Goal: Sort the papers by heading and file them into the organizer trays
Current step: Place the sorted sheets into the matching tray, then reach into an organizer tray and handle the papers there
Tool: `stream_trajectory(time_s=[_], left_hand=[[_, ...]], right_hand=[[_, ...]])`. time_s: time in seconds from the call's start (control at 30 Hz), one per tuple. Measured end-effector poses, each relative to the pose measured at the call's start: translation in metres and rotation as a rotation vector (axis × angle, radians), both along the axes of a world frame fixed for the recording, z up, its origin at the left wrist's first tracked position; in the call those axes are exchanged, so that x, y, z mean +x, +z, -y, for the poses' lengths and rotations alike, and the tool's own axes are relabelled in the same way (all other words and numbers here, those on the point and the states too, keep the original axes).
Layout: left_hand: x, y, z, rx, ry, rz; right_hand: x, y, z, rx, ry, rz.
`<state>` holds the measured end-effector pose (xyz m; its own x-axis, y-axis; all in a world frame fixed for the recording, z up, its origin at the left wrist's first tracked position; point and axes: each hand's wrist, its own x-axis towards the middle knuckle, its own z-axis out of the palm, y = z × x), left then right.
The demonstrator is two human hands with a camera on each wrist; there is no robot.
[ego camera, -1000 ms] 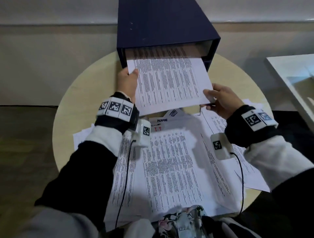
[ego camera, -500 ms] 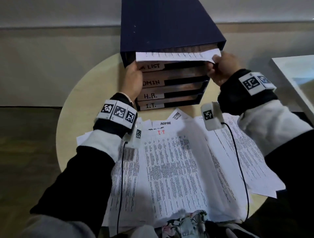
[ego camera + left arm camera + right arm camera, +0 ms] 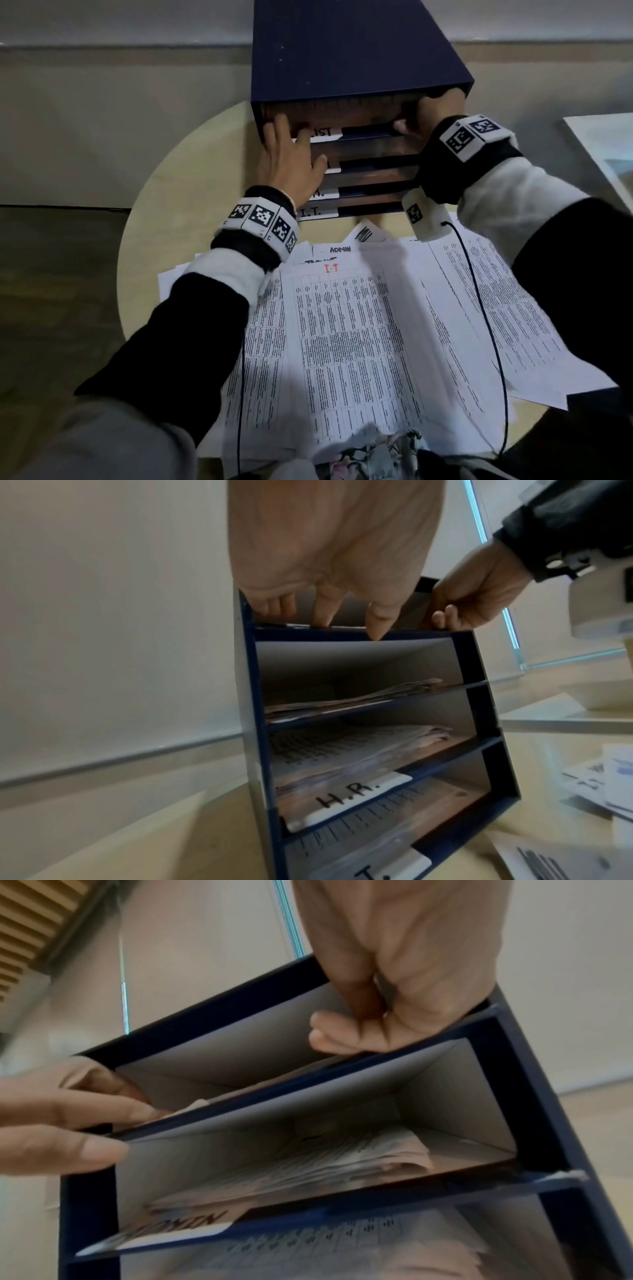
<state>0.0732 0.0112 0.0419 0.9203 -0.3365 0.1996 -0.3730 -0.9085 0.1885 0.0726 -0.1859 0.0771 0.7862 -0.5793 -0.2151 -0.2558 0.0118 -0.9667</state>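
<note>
Your round pale wooden table [image 3: 191,192] carries the dark blue 4-tier organizer [image 3: 349,51] at its far edge, against the wall. Its trays open toward you; white front labels read "LIST", "H.R." [image 3: 346,798] and "I.T." [image 3: 313,212], and the right wrist view shows "ADMIN" on the second tray. The lower trays hold printed sheets.

The loose pile of white printed papers [image 3: 352,342] covers the near half of the table, just in front of the organizer. The top sheet is headed "I.T" in red; an "ADMIN" sheet shows behind it. Bare tabletop remains to the left of the pile and organizer.

Your left hand [image 3: 291,164] is spread, fingers straight, at the left end of the top tray's mouth, its fingertips [image 3: 377,626] on that tray's front edge. Your right hand [image 3: 431,120] sits at the right end of the same tray, fingers curled inward at the lip. Whether those fingers pinch paper cannot be determined.
</note>
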Motion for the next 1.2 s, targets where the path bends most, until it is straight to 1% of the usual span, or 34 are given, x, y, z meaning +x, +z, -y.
stream_trajectory(time_s=[0.07,0.2,0.23,0.3,0.4,0.47,0.5,0.6,0.67,0.73,0.8,0.9,0.93,1.0,1.03,1.1,1.2], left_hand=[[-0.001,0.001,-0.001,0.011,-0.013,0.034],[0.005,0.003,-0.002,0.069,-0.051,0.001],[0.006,0.002,-0.001,0.073,-0.058,-0.016],[0.007,-0.002,0.0,0.076,-0.06,-0.024],[0.006,-0.004,0.004,0.05,-0.039,-0.041],[0.008,-0.003,0.004,0.053,-0.038,-0.046],[0.008,-0.002,0.003,0.061,-0.042,-0.046],[0.008,-0.002,0.001,0.065,-0.049,-0.05],[0.003,-0.004,-0.002,0.047,-0.058,-0.038],[-0.007,-0.008,-0.004,0.015,-0.065,-0.049],[-0.02,-0.014,-0.007,-0.041,-0.043,-0.077],[-0.042,-0.034,-0.01,-0.135,-0.003,-0.048],[-0.05,-0.043,-0.01,-0.165,0.012,-0.071],[-0.063,-0.064,-0.012,-0.179,0.041,-0.189],[-0.068,-0.075,-0.014,-0.148,0.046,-0.262],[-0.078,-0.096,-0.019,-0.031,0.043,-0.418],[-0.09,-0.117,-0.027,0.126,0.034,-0.62]], right_hand=[[-0.003,0.002,-0.003,-0.162,-0.038,-0.091],[-0.005,0.007,0.0,-0.396,0.045,-0.234],[-0.003,0.007,0.001,-0.426,0.07,-0.265],[0.003,0.009,0.001,-0.394,0.147,-0.297],[0.009,0.01,0.005,-0.248,0.207,-0.309],[0.007,0.009,0.007,-0.271,0.215,-0.311],[0.006,0.009,0.005,-0.324,0.208,-0.321],[0.002,0.005,-0.003,-0.586,0.193,-0.342],[-0.005,0.003,-0.01,-0.672,0.186,-0.349],[-0.011,-0.003,-0.013,-0.639,0.176,-0.315],[-0.021,-0.014,-0.016,-0.556,0.144,-0.257],[-0.05,-0.037,-0.026,-0.464,0.113,-0.163],[-0.062,-0.047,-0.03,-0.449,0.111,-0.151],[-0.083,-0.073,-0.036,-0.426,0.151,-0.167],[-0.093,-0.085,-0.038,-0.417,0.197,-0.212],[-0.112,-0.108,-0.04,-0.421,0.304,-0.358],[-0.138,-0.137,-0.039,-0.506,0.401,-0.564]])
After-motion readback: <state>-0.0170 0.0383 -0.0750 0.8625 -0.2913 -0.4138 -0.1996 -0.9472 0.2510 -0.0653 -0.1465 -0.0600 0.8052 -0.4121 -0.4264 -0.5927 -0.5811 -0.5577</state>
